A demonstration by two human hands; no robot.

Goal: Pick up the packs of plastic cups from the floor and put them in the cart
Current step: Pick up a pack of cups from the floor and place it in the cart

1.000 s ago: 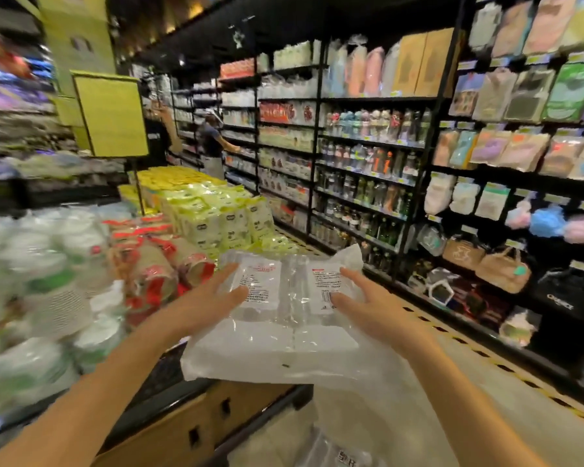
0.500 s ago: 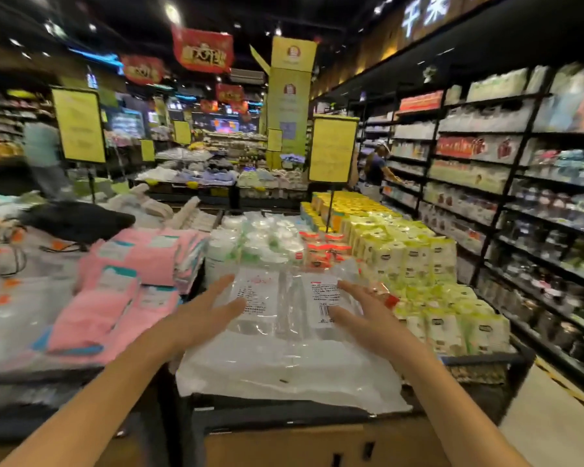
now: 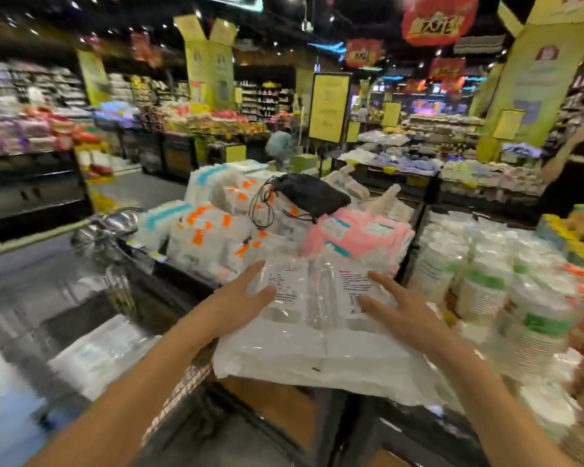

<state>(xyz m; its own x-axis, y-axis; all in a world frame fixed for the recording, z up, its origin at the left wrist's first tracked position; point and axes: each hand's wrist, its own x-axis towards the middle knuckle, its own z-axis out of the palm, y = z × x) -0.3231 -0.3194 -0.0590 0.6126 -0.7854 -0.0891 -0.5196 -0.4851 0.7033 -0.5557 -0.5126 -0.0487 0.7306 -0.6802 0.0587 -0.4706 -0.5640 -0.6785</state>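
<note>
Pressing straight, spread fingers against both sides of the packs of plastic cups (image 3: pixel 317 318), the left hand (image 3: pixel 236 308) and right hand (image 3: pixel 402 315) carry the clear bundle in the air, neither hand curled round it. A blurred wire cart (image 3: pixel 179 396) sits just below and left. Ahead, a display table (image 3: pixel 284 409) piled with pink packs (image 3: pixel 358 234) and a black drawstring bag (image 3: pixel 311 193) stands in the way, with a yellow sign (image 3: pixel 329 106) and a stooping shopper (image 3: pixel 279 143) farther off.

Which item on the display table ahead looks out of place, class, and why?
The black drawstring bag lies loose atop the wrapped packs, cords dangling; unlike the sealed stock around it, it has no wrapping.
</note>
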